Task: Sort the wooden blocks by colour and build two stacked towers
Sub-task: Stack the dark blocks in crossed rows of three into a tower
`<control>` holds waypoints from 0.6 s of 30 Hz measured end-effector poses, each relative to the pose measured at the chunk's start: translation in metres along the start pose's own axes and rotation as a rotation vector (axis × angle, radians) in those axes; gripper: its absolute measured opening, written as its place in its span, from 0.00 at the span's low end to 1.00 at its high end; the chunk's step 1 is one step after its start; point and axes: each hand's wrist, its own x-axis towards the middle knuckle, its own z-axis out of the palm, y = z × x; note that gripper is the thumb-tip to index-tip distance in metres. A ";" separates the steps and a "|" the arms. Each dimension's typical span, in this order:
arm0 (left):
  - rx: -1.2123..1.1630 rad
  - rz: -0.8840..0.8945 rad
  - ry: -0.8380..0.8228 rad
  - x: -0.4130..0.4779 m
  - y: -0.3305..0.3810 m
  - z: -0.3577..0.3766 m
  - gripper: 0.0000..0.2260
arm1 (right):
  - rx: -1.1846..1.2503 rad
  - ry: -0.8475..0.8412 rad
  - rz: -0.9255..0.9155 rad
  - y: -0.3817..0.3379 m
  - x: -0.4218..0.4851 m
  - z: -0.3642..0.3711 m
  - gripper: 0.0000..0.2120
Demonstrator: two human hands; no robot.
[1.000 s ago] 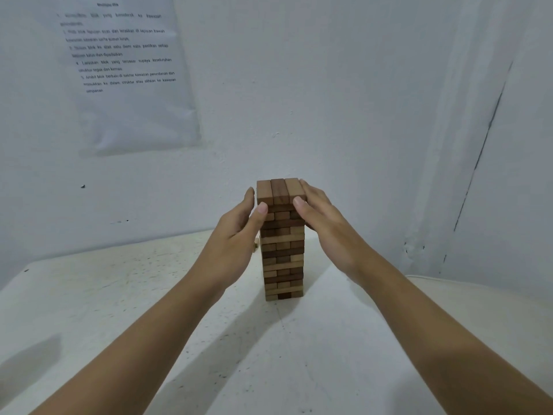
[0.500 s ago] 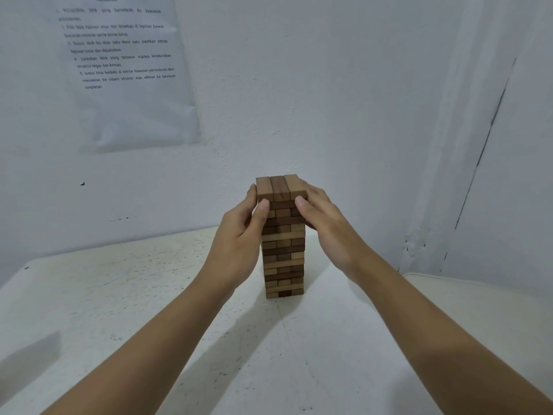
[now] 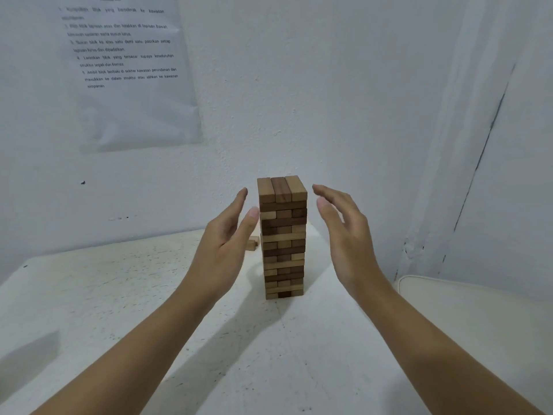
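While the mixed tower (image 3: 282, 235) stands upright mid-way across the white table (image 3: 119, 295), the head view shows both hands flanking its upper layers and holding nothing. The left hand (image 3: 223, 244) has straight fingers, its thumb tip just beside the blocks. The right hand (image 3: 347, 235) is relaxed and clear of them. Light and dark blocks are mixed, so sorting probably starts at the top row: lift one block at a time while the other palm steadies the stack. A loose block (image 3: 253, 243) lies behind the left hand.
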 end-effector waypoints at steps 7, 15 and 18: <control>0.152 0.019 0.091 -0.030 -0.016 -0.043 0.09 | -0.081 0.116 -0.216 -0.005 -0.043 0.003 0.08; 0.324 -0.182 -0.094 -0.035 -0.065 -0.098 0.14 | -0.152 -0.319 -0.178 -0.026 -0.089 0.056 0.07; 0.285 -0.230 -0.134 -0.025 -0.084 -0.114 0.18 | -0.246 -0.511 0.020 -0.021 -0.085 0.088 0.07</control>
